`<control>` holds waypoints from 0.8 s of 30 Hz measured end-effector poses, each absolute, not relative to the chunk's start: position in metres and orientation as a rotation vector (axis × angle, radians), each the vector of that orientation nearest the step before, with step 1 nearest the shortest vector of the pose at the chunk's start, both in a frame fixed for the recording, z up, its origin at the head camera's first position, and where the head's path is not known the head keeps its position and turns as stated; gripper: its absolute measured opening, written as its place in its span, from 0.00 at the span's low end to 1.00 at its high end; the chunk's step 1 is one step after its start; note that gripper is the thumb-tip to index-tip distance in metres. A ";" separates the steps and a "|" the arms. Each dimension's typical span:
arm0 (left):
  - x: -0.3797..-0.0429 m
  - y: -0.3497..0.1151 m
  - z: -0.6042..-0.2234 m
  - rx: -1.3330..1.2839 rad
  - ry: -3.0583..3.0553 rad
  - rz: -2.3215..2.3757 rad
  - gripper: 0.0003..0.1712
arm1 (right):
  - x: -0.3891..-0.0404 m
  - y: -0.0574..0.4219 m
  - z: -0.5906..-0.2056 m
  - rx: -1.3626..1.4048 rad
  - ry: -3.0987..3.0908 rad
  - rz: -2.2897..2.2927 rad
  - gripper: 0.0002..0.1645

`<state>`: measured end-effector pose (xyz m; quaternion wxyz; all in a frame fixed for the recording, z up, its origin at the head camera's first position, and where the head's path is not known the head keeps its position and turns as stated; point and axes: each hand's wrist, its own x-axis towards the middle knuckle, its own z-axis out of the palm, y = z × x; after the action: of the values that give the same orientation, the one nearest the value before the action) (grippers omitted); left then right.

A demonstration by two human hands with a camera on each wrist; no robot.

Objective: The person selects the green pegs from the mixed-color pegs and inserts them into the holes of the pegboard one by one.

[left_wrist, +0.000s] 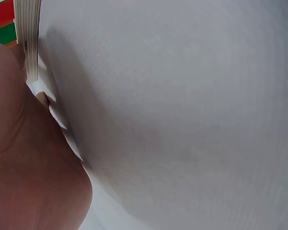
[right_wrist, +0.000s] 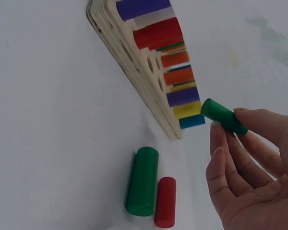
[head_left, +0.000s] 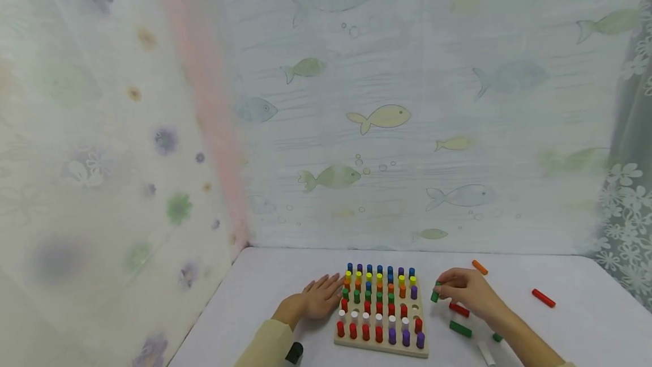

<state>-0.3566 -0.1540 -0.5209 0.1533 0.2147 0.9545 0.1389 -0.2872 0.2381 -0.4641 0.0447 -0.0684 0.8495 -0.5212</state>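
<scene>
A wooden pegboard (head_left: pixel 381 346) stands on the white table, filled with rows of red, white, green, orange, yellow, blue and purple pegs. Several holes at its right side and one at its left show no peg. To the right of the board, my right hand (head_left: pixel 471 293) pinches a green peg (right_wrist: pixel 223 116) between thumb and fingertips, held tilted. My left hand (head_left: pixel 322 298) lies flat, palm down, along the board's left edge with its fingers straight. In the left wrist view the board's layered side (left_wrist: pixel 28 38) shows beside that hand.
Loose pegs lie right of the board: a green one (head_left: pixel 460 329), a red one (head_left: pixel 459 310), a white one (head_left: pixel 486 353), an orange one (head_left: pixel 480 267) and another red one (head_left: pixel 543 298). A dark cylinder (head_left: pixel 294 352) lies by the left sleeve. A fish-patterned curtain (head_left: pixel 387 208) hangs behind the table.
</scene>
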 end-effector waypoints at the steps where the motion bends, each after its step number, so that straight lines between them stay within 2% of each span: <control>1: -0.357 -0.154 -0.521 0.613 2.735 0.404 0.37 | -0.287 0.236 -0.464 -0.220 2.592 -1.593 0.21; 24: -0.351 -0.151 -0.515 0.574 2.740 0.404 0.36 | -0.284 0.199 -0.476 -0.448 2.760 -1.588 0.13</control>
<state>-0.3507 -0.1514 -0.5149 0.1560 0.2003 0.9569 0.1410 -0.2844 0.1986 -0.4762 -0.0371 -0.1391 0.8578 -0.4935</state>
